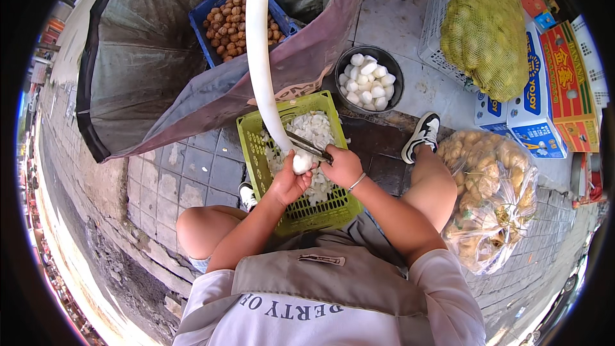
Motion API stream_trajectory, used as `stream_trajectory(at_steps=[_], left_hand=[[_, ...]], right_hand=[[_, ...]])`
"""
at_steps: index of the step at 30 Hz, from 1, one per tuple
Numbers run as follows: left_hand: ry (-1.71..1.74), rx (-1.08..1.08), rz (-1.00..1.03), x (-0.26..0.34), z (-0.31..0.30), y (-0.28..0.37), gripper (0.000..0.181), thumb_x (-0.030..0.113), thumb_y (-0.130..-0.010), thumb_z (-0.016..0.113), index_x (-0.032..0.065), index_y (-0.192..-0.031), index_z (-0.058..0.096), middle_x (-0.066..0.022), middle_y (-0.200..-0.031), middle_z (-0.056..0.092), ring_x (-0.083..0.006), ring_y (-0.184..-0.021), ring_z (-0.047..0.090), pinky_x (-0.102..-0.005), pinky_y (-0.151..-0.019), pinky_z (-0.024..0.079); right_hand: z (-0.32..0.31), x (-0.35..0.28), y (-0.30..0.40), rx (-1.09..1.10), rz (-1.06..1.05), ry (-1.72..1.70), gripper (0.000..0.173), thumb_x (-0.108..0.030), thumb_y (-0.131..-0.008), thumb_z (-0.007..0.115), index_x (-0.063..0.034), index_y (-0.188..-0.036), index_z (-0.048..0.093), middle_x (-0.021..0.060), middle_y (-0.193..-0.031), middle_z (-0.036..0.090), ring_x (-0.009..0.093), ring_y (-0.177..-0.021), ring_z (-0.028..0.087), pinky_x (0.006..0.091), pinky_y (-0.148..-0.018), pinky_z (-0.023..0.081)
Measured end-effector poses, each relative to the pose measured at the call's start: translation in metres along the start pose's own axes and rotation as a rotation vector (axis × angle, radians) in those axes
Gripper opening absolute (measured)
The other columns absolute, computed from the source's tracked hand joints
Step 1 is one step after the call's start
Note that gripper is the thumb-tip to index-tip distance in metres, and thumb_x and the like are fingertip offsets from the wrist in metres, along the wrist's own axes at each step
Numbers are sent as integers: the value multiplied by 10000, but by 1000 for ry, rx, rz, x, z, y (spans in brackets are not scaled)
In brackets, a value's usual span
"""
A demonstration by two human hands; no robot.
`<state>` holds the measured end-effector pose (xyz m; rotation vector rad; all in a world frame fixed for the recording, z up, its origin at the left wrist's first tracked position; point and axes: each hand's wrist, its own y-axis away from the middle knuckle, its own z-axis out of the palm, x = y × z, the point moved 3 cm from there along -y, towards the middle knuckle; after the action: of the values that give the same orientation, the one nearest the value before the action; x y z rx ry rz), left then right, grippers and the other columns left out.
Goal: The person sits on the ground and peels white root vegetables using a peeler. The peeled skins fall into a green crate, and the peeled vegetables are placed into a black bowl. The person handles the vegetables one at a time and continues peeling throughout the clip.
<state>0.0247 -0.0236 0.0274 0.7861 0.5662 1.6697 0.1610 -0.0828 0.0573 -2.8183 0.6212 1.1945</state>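
Observation:
My left hand point(289, 181) holds a white peeled root vegetable point(302, 162), possibly a yam bean, over a yellow-green plastic crate point(250, 154). In my right hand point(342, 167) is a metal blade or peeler point(305, 144), its dark end at my fingers and its length pointing up and left, just above the white piece. White peelings point(314, 129) lie in the crate beneath both hands. A dark round bowl point(400, 81) of peeled white pieces point(367, 81) stands beyond the crate to the right.
A white curved pole point(262, 48) crosses in front of the crate. Walnuts point(230, 24) fill a blue crate point(199, 33) by a large cloth cover point(139, 57). At right are a yellow mesh sack point(483, 33), cardboard boxes point(571, 86) and a clear plastic bag of brown roots point(490, 187).

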Motion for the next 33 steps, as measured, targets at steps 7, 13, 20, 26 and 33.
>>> stream_trajectory(at_steps=[7,13,20,26,33], left_hand=[[347,-120,-142,-4,-5,-7,439,436,-893,345,24,-983,467,-73,-754,468,-91,-517,338,-197,-436,306],[355,-290,-192,-4,2,1,496,428,-862,432,-55,-975,438,-112,-830,482,-90,-516,341,-198,-441,313],[159,-548,-124,5,25,21,415,342,-820,535,61,-1110,437,-112,-910,485,-99,-604,402,-190,-552,372],[-375,-115,290,15,5,-1,525,8,-720,627,98,-1170,374,-65,-1006,496,-115,-760,474,-230,-646,409],[-537,-57,497,40,16,-12,536,-70,-716,599,62,-1182,369,-62,-1015,511,-171,-970,525,-271,-731,449]], right_hand=[[12,3,0,98,-221,150,199,-143,-621,579,-48,-767,484,126,-653,550,330,-619,557,404,-552,448],[9,14,-6,-56,34,83,192,-176,-625,571,-39,-742,503,153,-652,560,338,-651,561,417,-577,449],[12,40,-12,-230,279,61,280,-189,-630,556,-27,-855,592,185,-777,597,336,-742,576,407,-662,466],[3,22,-9,-157,226,7,291,-194,-638,553,3,-851,571,197,-768,593,350,-746,571,412,-667,462],[7,26,-9,-101,236,-46,253,-182,-654,565,15,-811,547,195,-733,584,358,-720,565,420,-650,456]])
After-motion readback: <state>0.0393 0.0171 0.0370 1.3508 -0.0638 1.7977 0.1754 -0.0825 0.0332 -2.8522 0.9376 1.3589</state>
